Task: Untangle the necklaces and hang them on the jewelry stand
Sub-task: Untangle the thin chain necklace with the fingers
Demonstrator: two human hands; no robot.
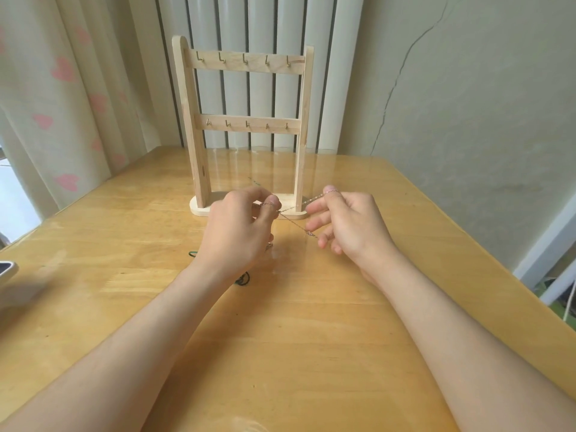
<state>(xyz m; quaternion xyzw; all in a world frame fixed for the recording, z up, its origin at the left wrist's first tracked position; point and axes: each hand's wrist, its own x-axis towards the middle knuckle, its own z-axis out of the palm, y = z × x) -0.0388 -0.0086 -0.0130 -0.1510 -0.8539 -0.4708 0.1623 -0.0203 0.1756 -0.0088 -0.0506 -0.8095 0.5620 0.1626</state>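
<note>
A thin silver chain necklace [294, 221] is stretched between both hands just in front of the wooden jewelry stand [246, 126]. My left hand [237, 232] pinches one part of the chain between thumb and forefinger. My right hand [346, 222] has the chain looped over its raised forefinger, the other fingers spread. A dark green cord necklace [243, 280] lies on the table under my left wrist, mostly hidden by the hand and arm. The stand has two rails of small brass hooks, all bare.
The wooden table [311, 322] runs to a wall on the right and a radiator [265, 26] behind the stand. A curtain with pink hearts [62, 104] hangs at the left. A grey object [6, 271] pokes in at the left table edge.
</note>
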